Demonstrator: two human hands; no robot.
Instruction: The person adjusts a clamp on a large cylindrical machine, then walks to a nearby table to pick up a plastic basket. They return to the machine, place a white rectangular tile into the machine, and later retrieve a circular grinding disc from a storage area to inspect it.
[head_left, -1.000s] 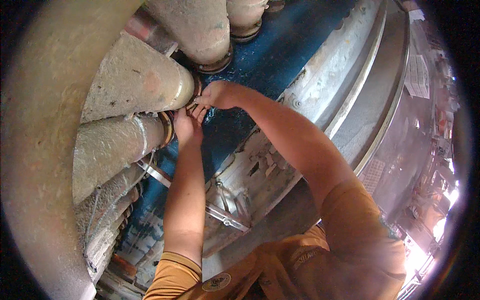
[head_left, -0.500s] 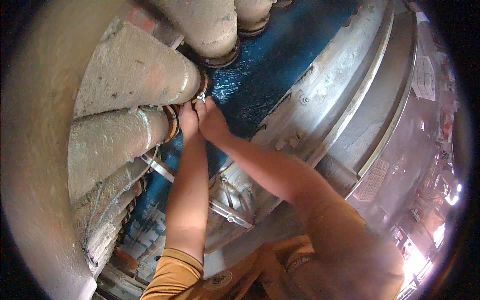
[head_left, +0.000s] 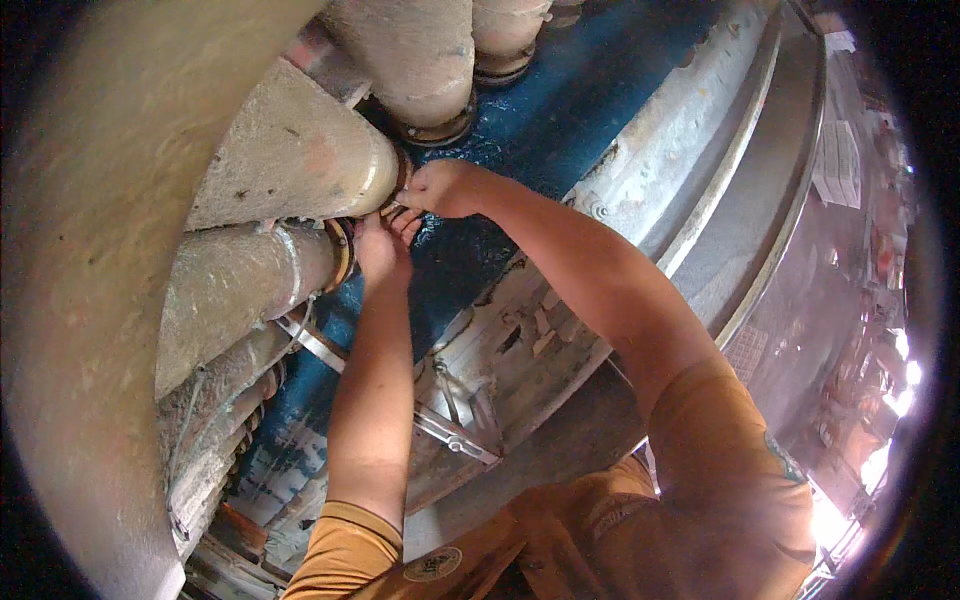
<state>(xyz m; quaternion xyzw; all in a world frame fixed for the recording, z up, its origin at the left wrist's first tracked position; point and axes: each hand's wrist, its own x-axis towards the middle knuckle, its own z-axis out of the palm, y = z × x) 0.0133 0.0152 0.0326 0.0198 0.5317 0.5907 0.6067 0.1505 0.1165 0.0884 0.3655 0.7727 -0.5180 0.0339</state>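
One brown ring (head_left: 404, 168) around the narrow end of a pale cone (head_left: 300, 150), over a glossy blue surface (head_left: 570, 90) and close against both hands; lower edge partly hidden by fingers. Right hand (head_left: 440, 188) at the lower right of the ring, reaching in from the right with bent wrist; thumb and fingers drawn together at the rim, tips too small to tell whether pinching the ring or some part on it. Left hand (head_left: 385, 238) just below, raised from beneath; visible fingers bent upward and slightly spread, near the right fingertips; contact with the ring impossible to tell. Just left of the left hand, lower cone (head_left: 250, 265) with a similar dark-edged end; above, upper cone (head_left: 405, 60), apart from both hands. Behind the left forearm (head_left: 372, 400), slanting metal bar (head_left: 318, 345); farther right, curved grey ledge (head_left: 725, 180), alongside the blue surface; at far left, large tan mass (head_left: 110, 300), blurred; toward the lower edge, orange-brown sleeves (head_left: 352, 540) on both arms.
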